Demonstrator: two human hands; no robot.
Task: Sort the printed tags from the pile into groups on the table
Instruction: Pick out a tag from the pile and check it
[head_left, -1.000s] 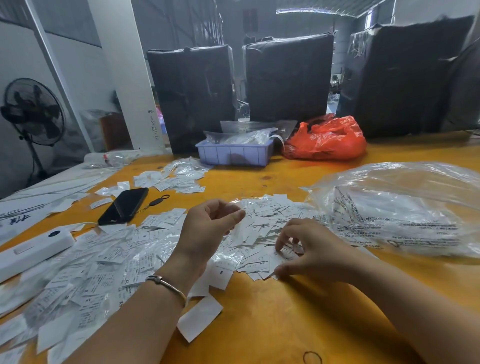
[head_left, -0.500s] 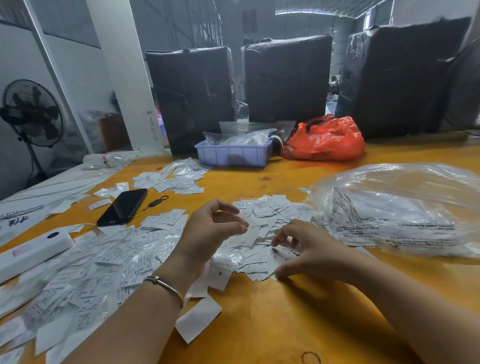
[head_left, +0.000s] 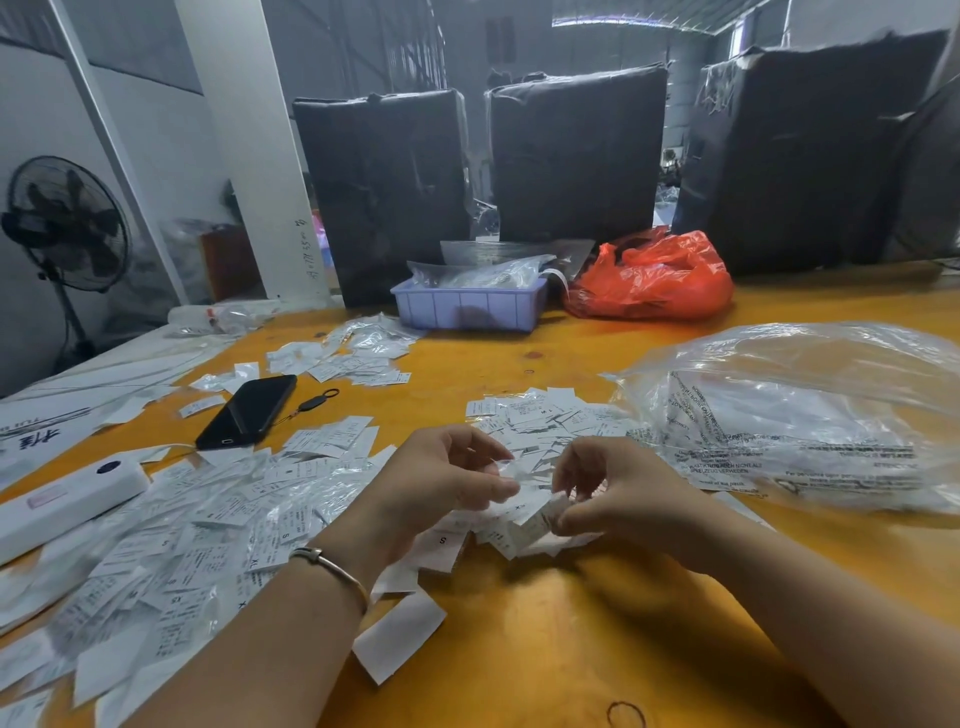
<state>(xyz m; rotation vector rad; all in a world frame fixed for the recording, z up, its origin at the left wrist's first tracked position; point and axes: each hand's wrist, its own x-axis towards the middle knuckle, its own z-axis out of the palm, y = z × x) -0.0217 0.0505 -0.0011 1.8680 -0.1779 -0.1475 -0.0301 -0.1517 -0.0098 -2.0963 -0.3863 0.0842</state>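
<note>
Two hands meet at the middle of the orange worktop (head_left: 597, 639), and I see both at work over the tags. My left hand (head_left: 441, 488), a bangle (head_left: 332, 566) on its wrist, has its grip curled, thumb and fingers pinching a small clear sleeve (head_left: 506, 470) held up between the hands. My right hand (head_left: 618, 499) has its grip closed on a small bundle of tags (head_left: 540, 517), thumb pressing the bundle against the fingers, just above the pile. One blank tag (head_left: 397, 642) lies alone near my left forearm, and a hair tie (head_left: 626, 714) sits at the near edge.

Left of my hands a wide pile of tags (head_left: 171, 551) spreads over the worktop, some in clear sleeves, with a white device (head_left: 67, 501) at its left edge. A smaller group of tags (head_left: 545, 415) lies just beyond my hands. To the right rests a large clear bag (head_left: 800, 415) with printed text. Farther left lie a black phone (head_left: 249, 410) and another group of tags (head_left: 358, 358). At the far edge stand a lilac tray (head_left: 467, 309) and a red bag (head_left: 654, 278), with black-wrapped bales (head_left: 576, 156) behind and a fan (head_left: 65, 223) at far left.
</note>
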